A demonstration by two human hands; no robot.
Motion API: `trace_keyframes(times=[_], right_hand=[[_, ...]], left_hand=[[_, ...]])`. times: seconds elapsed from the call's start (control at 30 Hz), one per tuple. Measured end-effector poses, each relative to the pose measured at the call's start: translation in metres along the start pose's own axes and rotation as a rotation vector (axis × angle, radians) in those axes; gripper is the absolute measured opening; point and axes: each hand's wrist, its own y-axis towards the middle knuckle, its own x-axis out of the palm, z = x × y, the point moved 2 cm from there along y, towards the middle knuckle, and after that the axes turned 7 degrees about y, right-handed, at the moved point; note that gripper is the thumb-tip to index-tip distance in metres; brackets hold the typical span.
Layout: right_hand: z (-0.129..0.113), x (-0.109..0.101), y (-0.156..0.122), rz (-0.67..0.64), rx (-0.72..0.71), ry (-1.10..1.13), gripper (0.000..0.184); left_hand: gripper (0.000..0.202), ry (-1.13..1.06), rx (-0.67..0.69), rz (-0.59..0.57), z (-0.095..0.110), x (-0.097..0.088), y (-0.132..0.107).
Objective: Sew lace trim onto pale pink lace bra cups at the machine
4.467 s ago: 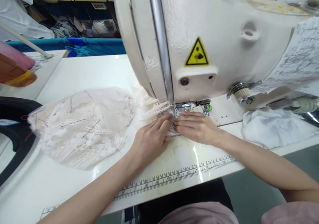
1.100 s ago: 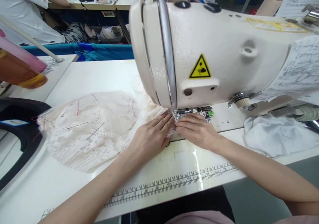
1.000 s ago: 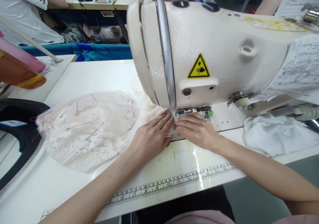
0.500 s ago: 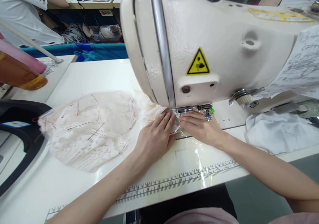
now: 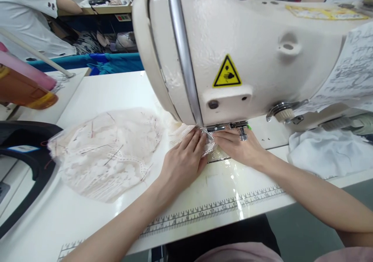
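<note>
A cream sewing machine point(image 5: 239, 44) stands over the work. Beneath its head lies pale lace fabric point(image 5: 208, 147) with a scalloped, holed edge. My left hand point(image 5: 186, 157) presses flat on this lace, its fingers stretched towards the needle area. To the right, my right hand point(image 5: 237, 145) lies with fingers extended, their tips at the lace edge; a metal presser foot attachment point(image 5: 223, 128) partly covers them. The needle itself is hidden behind the machine head. A larger spread of the sheer lace fabric point(image 5: 110, 157), with loose dark and red threads, rests left of my left hand.
A ruler strip point(image 5: 210, 211) runs along the table's front edge. White cloth point(image 5: 326, 153) lies at right. At left are a black curved object point(image 5: 35, 137) and an amber container point(image 5: 26, 87). A person in a white top point(image 5: 26, 17) sits beyond the blue cloth trough point(image 5: 119, 62).
The view has shifted slightly. My right hand has moved a little to the right, away from my left hand, showing more lace between them. My left hand stays on the fabric.
</note>
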Motion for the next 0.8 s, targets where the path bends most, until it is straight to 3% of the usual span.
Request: trace_keyframes(times=[0.2, 0.33, 0.63, 0.8], right_hand=[[0.000, -0.001, -0.001, -0.010, 0.047, -0.051, 0.023], [0.000, 0.000, -0.003, 0.010, 0.045, -0.032, 0.022], [-0.009, -0.003, 0.002, -0.051, -0.109, -0.018, 0.027], [-0.013, -0.001, 0.003, -0.097, -0.104, 0.109, 0.027]], left_hand=[[0.038, -0.006, -0.001, -0.043, 0.002, -0.001, 0.001], [0.039, -0.087, 0.121, 0.001, 0.001, 0.000, -0.001], [0.040, -0.130, 0.227, -0.009, -0.020, 0.003, -0.007], [0.041, -0.190, 0.217, -0.052, -0.028, 0.004, -0.006]])
